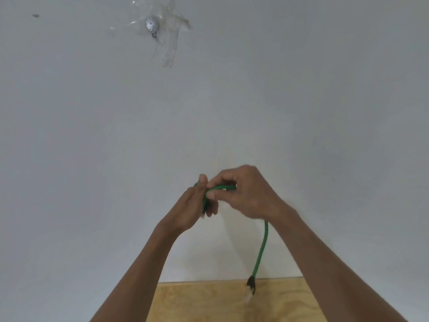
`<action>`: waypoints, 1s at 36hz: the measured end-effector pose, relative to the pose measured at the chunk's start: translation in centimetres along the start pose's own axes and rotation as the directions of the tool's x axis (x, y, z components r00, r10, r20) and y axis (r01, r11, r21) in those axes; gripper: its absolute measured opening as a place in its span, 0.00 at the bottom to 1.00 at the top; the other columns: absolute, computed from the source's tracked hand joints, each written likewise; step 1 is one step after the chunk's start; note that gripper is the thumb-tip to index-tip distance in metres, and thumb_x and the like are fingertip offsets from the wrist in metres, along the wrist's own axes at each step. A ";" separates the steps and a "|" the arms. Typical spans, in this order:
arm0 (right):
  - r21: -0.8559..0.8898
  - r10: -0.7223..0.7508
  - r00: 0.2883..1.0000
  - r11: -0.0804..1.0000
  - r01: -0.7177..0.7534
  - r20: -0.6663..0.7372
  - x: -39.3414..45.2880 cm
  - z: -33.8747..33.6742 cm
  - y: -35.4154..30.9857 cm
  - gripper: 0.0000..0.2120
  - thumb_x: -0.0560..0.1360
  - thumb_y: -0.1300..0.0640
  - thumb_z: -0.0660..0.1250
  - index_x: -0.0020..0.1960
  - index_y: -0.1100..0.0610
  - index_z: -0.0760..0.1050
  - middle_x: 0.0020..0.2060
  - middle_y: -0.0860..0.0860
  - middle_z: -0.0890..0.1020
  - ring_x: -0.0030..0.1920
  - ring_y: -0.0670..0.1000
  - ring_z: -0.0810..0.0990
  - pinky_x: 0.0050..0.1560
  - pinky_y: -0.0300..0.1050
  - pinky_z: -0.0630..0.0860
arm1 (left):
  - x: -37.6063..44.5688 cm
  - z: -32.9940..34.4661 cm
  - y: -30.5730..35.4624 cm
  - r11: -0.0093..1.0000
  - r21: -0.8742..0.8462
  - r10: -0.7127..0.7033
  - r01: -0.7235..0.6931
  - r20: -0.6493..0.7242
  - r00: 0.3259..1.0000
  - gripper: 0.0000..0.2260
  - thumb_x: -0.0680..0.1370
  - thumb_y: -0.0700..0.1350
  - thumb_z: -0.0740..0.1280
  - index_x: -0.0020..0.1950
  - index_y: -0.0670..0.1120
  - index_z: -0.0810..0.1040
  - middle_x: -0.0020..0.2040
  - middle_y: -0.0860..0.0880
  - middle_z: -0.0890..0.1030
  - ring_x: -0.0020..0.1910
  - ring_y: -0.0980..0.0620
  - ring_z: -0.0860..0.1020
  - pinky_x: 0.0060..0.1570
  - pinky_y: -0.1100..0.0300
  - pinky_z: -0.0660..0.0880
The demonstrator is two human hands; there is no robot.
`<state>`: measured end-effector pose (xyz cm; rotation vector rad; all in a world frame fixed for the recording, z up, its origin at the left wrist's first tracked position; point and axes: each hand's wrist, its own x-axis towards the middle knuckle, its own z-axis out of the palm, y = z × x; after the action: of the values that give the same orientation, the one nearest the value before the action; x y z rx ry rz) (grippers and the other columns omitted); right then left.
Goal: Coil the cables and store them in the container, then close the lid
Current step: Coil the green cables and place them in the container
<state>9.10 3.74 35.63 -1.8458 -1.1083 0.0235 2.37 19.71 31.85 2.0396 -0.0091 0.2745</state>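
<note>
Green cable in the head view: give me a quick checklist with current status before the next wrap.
1. Left hand gripping the green cable: ok, fingers closed around it.
2. Right hand gripping the cable: ok, pinching the span between the hands.
3. Free end clear of snags: ok, the tail hangs below the right wrist, its dark connector in front of the plywood surface.
4. Coil neatly formed: cannot tell, the hands hide the loops.
5. Container and lid within reach: cannot tell, neither is in view.
6. Other cables left to coil: cannot tell, only this one shows.
</note>
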 end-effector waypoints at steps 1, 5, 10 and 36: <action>0.014 -0.007 1.000 1.000 0.007 -0.008 0.5 -0.6 -0.2 0.04 0.72 0.58 0.76 0.46 0.54 0.85 0.33 0.45 0.85 0.37 0.46 0.84 0.44 0.40 0.80 | -0.3 0.5 0.3 0.998 -0.052 -0.039 0.041 0.037 0.999 0.37 0.81 0.64 0.38 0.46 0.41 0.78 0.35 0.43 0.80 0.34 0.52 0.75 0.38 0.59 0.71; 0.122 -0.017 1.000 0.992 0.017 -0.001 2.1 -2.0 0.1 0.08 0.67 0.58 0.80 0.44 0.54 0.84 0.33 0.41 0.84 0.34 0.43 0.80 0.40 0.33 0.74 | -1.1 1.7 1.2 0.930 -0.345 -0.089 0.124 0.117 0.989 0.38 0.78 0.69 0.38 0.48 0.42 0.77 0.34 0.41 0.78 0.34 0.47 0.73 0.37 0.57 0.70; 0.368 0.020 1.000 0.930 -0.012 -0.017 2.6 -2.1 2.2 0.08 0.68 0.59 0.79 0.45 0.60 0.85 0.37 0.54 0.85 0.37 0.57 0.78 0.43 0.49 0.76 | -1.4 2.0 2.1 0.863 -0.491 -0.042 0.120 0.167 0.985 0.35 0.80 0.69 0.45 0.47 0.42 0.78 0.33 0.40 0.76 0.33 0.44 0.71 0.42 0.48 0.66; 0.069 0.186 0.982 0.980 -0.184 -0.021 -3.6 4.3 3.6 0.09 0.82 0.56 0.63 0.55 0.56 0.81 0.40 0.41 0.83 0.35 0.41 0.78 0.38 0.31 0.70 | 0.1 1.2 3.7 0.923 -0.345 0.123 -0.169 -0.152 0.981 0.16 0.84 0.53 0.59 0.54 0.41 0.77 0.38 0.46 0.80 0.39 0.46 0.75 0.45 0.48 0.73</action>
<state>7.50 3.76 29.13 -1.8781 -0.9027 0.1411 2.24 16.95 34.55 1.6582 -0.1250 0.4630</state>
